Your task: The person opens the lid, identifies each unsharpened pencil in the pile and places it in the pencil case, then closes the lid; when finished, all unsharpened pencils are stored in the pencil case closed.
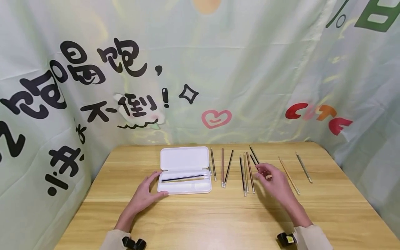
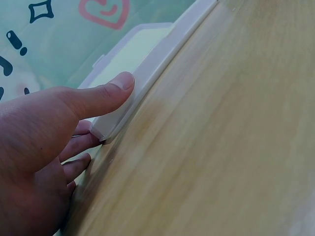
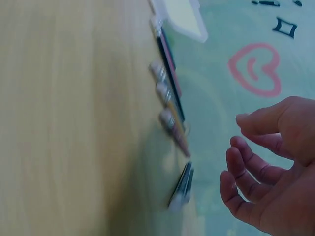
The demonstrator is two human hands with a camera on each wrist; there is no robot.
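Observation:
A white pencil case (image 1: 185, 191) lies with its lid (image 1: 184, 158) raised at the back; a dark pencil (image 1: 182, 178) and a yellowish one lie inside. My left hand (image 1: 146, 192) holds the case's left end, thumb (image 2: 113, 93) on the front edge and fingers round the side. My right hand (image 1: 273, 180) hovers over the table with fingers loosely bent and nothing between them, as the right wrist view shows. Just beyond its fingertips lie two dark pencils (image 1: 253, 154), partly hidden by the hand in the head view. A loose group of pencils (image 1: 247, 173) lies to its left.
More pencils (image 1: 223, 166) lie between the case and that group. A yellow pencil (image 1: 289, 175) and a grey one (image 1: 303, 167) lie right of my right hand. The wooden table (image 1: 193, 222) ends at a printed curtain (image 1: 250, 86) behind and beside it.

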